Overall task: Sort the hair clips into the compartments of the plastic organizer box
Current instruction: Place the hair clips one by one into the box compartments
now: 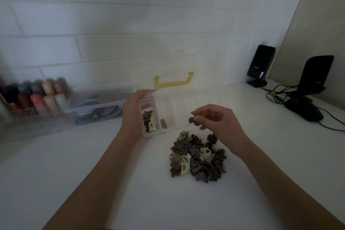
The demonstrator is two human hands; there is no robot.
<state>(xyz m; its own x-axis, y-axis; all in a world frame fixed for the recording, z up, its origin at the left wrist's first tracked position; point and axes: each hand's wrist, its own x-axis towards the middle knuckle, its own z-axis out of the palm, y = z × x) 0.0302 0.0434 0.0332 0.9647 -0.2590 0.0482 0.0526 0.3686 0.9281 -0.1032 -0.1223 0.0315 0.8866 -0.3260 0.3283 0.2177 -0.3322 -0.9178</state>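
Note:
A clear plastic organizer box [173,107] stands open on the white counter, its lid with a yellow handle [173,83] leaning back against the wall. My left hand [133,112] lies flat along the box's left wall, fingers straight. The leftmost compartment holds a few brown and cream clips [148,122]; the one beside it holds a single tan clip [163,124]. My right hand [218,120] pinches a small dark brown clip [192,120] over the box's front edge. A pile of brown, tan and cream hair clips [197,157] lies in front of the box.
At the left stand a clear bin of coloured rolls [37,97] and a clear box of round pads [100,108]. At the right are two black stands [260,65] [317,74], cables [276,95] and a black mouse [304,111]. A tiled wall runs behind.

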